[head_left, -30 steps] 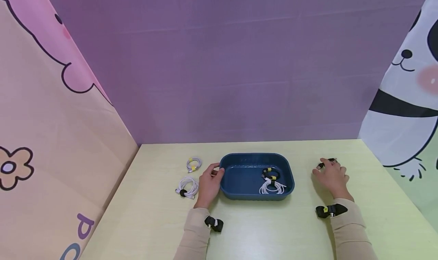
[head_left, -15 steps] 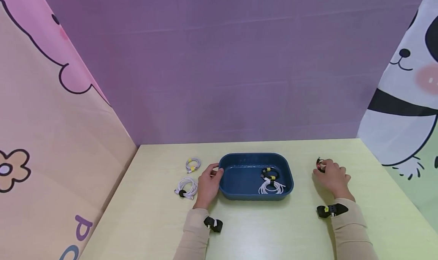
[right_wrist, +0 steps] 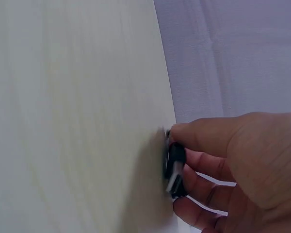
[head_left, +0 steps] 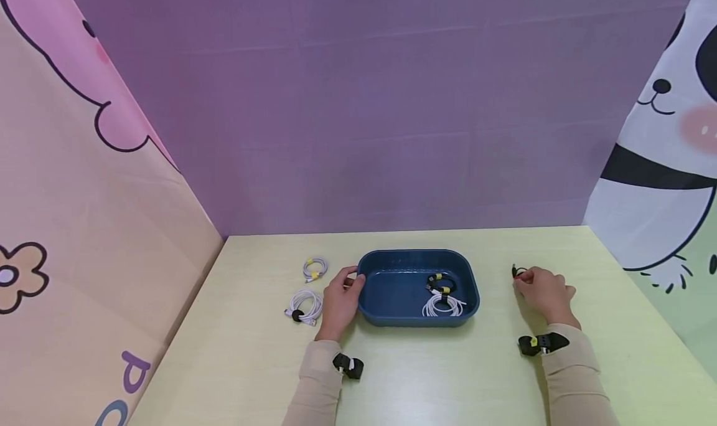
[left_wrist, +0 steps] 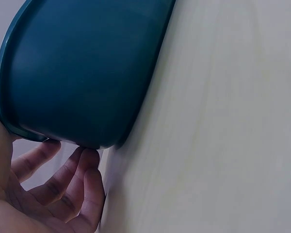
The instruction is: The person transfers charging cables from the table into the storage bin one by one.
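My left hand (head_left: 340,301) grips the left end of a dark blue plastic bin (head_left: 386,289), thumb at the rim. In the left wrist view, the curled fingers (left_wrist: 87,167) touch the outside of the bin's wall (left_wrist: 87,73). Inside the bin lie a coiled black cable (head_left: 442,284) with yellow bands and a coiled white cable (head_left: 439,307) with a black tie. On the right, my right hand (head_left: 542,295) pinches another black cable (head_left: 516,271) at table level. The right wrist view shows its metal plug (right_wrist: 175,177); the fingers hide much of the cable.
Two more coils lie left of the bin: a pale one (head_left: 315,269) with yellow bands and a white one (head_left: 304,306) with a black tie. The table (head_left: 437,376) meets a purple cloth backdrop (head_left: 403,127) at its back edge. Printed cloths flank both sides.
The right fingers have drawn together around the black cable, which has turned and shifted slightly left. The left hand and bin stay in place.
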`<state>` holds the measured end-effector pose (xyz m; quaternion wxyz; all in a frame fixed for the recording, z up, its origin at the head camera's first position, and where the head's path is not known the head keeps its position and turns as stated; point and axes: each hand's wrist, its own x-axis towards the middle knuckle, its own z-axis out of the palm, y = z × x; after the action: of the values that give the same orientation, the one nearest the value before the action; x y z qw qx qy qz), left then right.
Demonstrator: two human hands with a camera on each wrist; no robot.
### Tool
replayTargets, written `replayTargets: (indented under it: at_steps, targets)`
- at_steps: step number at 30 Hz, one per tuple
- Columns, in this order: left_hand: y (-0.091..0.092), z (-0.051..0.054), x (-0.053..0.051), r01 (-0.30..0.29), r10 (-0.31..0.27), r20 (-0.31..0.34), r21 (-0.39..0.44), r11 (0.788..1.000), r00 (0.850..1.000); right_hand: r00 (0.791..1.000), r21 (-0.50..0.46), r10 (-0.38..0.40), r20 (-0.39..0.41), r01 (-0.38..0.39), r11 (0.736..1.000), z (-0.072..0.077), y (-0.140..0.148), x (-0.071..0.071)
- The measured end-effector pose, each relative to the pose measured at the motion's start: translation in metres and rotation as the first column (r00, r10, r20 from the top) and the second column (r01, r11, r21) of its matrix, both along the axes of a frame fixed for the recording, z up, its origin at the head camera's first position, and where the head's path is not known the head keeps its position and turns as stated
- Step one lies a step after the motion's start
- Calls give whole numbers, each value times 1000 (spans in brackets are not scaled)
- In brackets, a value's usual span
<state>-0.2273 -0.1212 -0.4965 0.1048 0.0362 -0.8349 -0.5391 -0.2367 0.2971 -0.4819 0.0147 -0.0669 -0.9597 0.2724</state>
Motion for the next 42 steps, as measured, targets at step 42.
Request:
replayTargets:
  at_steps: [42]
  targets:
    - [0, 2, 1, 8, -8, -2, 10, 1000, 1000, 970, -5, 101, -221, -105, 994, 21, -10, 5]
